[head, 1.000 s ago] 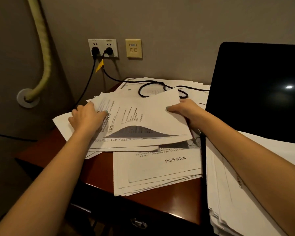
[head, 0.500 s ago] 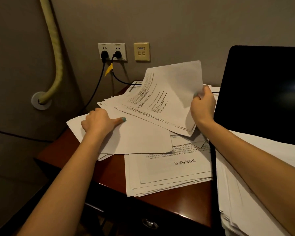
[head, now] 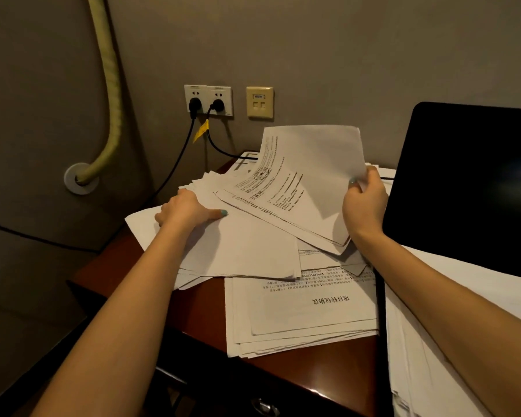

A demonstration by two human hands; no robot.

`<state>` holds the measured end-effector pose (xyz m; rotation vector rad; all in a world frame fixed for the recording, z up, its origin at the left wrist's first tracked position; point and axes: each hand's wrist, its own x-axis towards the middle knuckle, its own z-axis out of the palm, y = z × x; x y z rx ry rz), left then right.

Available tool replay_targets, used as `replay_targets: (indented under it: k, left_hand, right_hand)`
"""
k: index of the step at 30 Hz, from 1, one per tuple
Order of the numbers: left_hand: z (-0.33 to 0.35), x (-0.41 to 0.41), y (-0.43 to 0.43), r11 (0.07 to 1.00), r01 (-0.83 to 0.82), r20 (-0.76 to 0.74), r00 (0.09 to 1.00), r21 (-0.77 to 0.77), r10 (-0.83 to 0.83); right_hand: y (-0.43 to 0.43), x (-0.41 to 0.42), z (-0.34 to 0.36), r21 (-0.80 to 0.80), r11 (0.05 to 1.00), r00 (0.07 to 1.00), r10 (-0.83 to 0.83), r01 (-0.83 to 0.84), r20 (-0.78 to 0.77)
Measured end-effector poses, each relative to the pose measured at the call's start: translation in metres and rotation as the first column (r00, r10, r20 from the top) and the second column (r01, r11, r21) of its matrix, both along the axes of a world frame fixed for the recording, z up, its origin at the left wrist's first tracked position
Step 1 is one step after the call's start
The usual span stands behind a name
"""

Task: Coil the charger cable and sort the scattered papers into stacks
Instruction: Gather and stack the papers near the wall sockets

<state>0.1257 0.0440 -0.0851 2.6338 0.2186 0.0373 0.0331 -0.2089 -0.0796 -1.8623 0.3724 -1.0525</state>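
White printed papers lie scattered over a dark wooden desk point(head: 313, 374). My right hand point(head: 364, 206) grips the right edge of a sheaf of printed sheets point(head: 301, 188), tilted up off the pile. My left hand point(head: 190, 210) rests on a blank sheet point(head: 241, 245) at the left of the pile, thumb stretched out to the right. A squared stack with a printed title point(head: 307, 308) lies nearer me. A black charger cable point(head: 223, 150) runs from the wall socket point(head: 208, 100) toward the desk and disappears behind the lifted sheets.
A black laptop screen point(head: 463, 188) stands at the right, with more white paper point(head: 451, 356) below it. A second black cable point(head: 175, 167) drops from the socket down the left. A padded yellow hose point(head: 112, 94) enters the wall at the left.
My right hand has lifted a sheaf of sheets off the pile and tilted it up, hiding the cable loop. My left hand stayed on the left papers, which now show a blank sheet.
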Motion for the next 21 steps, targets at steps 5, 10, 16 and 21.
replay_targets:
  k: [5, 10, 16, 21]
  left_hand:
    - [-0.012, 0.006, 0.012, 0.909, 0.056, 0.112, 0.994, -0.413, -0.01]
    - [-0.003, 0.002, 0.02, 0.748, 0.049, 0.282, 0.94, -0.662, 0.189]
    - [0.001, -0.007, 0.026, 0.608, -0.022, 0.217, 0.924, -0.794, 0.316]
    - [-0.002, -0.028, 0.012, 0.673, 0.067, 0.151, 0.986, -0.737, 0.068]
  right_hand:
    - [-0.003, 0.004, -0.001, 0.062, 0.998, 0.999, 0.023, -0.025, 0.028]
    - [-0.001, 0.009, 0.0, 0.14, 0.99, 0.997, -0.003, -0.008, 0.079]
    - [-0.003, 0.014, -0.004, 0.232, 0.973, 1.0, -0.001, -0.002, 0.013]
    - [0.002, 0.015, -0.008, 0.299, 0.95, 0.972, 0.143, -0.083, -0.184]
